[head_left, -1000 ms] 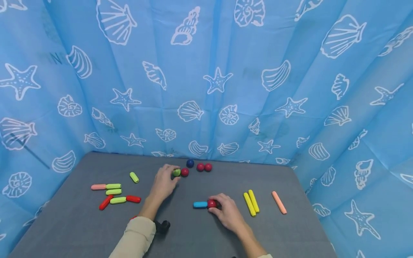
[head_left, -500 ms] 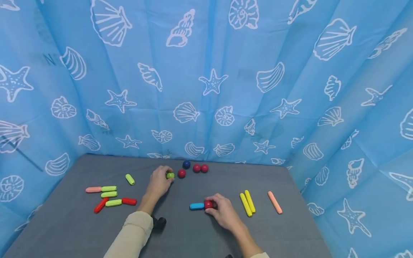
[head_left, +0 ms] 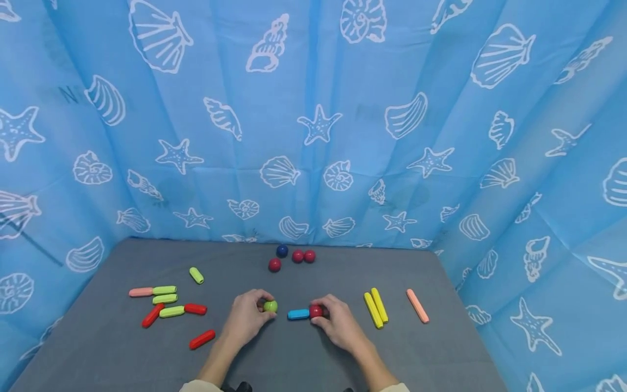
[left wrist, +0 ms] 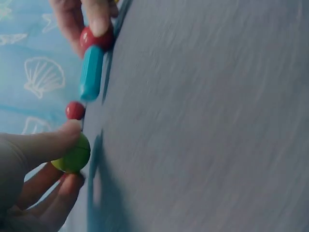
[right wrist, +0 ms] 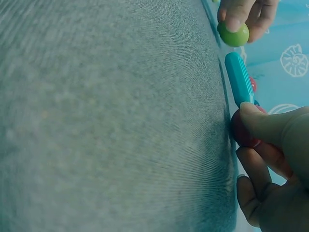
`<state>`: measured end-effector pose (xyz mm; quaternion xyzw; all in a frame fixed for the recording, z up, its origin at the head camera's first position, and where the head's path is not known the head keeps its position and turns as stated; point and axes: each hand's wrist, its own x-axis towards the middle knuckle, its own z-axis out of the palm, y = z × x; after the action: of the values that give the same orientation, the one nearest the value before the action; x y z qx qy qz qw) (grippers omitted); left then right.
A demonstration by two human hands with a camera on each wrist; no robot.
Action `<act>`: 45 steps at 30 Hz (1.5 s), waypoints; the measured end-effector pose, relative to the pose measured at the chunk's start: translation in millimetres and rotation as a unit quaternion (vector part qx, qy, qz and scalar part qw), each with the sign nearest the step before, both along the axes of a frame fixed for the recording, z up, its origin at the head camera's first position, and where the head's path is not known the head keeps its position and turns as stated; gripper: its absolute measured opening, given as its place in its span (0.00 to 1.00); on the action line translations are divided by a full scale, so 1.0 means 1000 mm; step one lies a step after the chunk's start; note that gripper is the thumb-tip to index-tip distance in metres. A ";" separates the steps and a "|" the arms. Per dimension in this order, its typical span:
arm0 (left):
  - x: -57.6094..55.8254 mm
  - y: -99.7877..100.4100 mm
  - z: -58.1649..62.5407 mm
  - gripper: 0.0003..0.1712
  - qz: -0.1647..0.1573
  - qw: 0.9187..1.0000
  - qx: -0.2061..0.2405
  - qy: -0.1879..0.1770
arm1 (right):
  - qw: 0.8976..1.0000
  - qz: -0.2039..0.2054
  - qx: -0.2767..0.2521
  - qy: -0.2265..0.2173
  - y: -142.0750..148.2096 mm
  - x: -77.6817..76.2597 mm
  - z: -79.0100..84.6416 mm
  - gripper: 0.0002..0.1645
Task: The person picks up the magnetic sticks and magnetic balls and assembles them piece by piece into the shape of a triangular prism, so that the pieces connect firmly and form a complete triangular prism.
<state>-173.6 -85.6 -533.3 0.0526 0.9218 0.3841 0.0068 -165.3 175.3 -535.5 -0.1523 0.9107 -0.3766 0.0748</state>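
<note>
My left hand [head_left: 246,317] pinches a green ball [left wrist: 75,155] between thumb and fingers, just left of a short blue rod [head_left: 298,314]. A small gap shows between the ball and the rod's free end. The rod's other end meets a red ball [head_left: 315,311], which my right hand [head_left: 339,321] grips with thumb and fingertips. In the right wrist view the blue rod [right wrist: 239,79] points from the red ball [right wrist: 244,128] toward the green ball [right wrist: 233,35].
Behind the hands lie a dark blue ball [head_left: 282,251] and several red balls [head_left: 275,265]. Lime rods [head_left: 165,299], red rods [head_left: 202,340] and a pink rod [head_left: 141,292] are on the left. Yellow rods [head_left: 375,308] and a pink stick [head_left: 417,306] lie right. A blue curtain [head_left: 313,136] stands behind.
My left hand has brought the green ball from beside the red ball at the back toward me, to the blue rod's left end. The right hand keeps its hold on the red ball.
</note>
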 end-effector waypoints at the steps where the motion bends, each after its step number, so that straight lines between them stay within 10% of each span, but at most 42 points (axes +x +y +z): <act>1: 0.002 0.003 -0.001 0.17 -0.002 1.000 -0.004 -0.001 | 1.000 -0.002 0.001 0.000 0.000 0.000 0.000 0.24; 15: 0.007 0.020 -0.008 0.20 -0.005 0.999 0.030 -0.021 | 0.999 -0.030 0.016 0.010 -0.002 -0.001 -0.001 0.23; 25: 0.034 -0.083 0.010 0.31 0.056 0.998 -0.015 -0.018 | 0.999 -0.032 0.011 0.017 -0.001 0.002 -0.003 0.23; 32: 0.052 -0.135 0.001 0.33 0.080 0.991 -0.054 -0.087 | 0.999 -0.036 0.008 0.019 0.003 0.004 -0.003 0.23; 45: 0.027 -0.096 0.016 0.22 0.045 0.997 -0.064 -0.028 | 0.999 -0.028 0.016 0.022 0.000 0.002 -0.003 0.24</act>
<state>-147.0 -181.3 -517.0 -0.0002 0.9453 0.3257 0.0184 -163.1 175.4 -538.2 -0.1342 0.9218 -0.3608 0.0467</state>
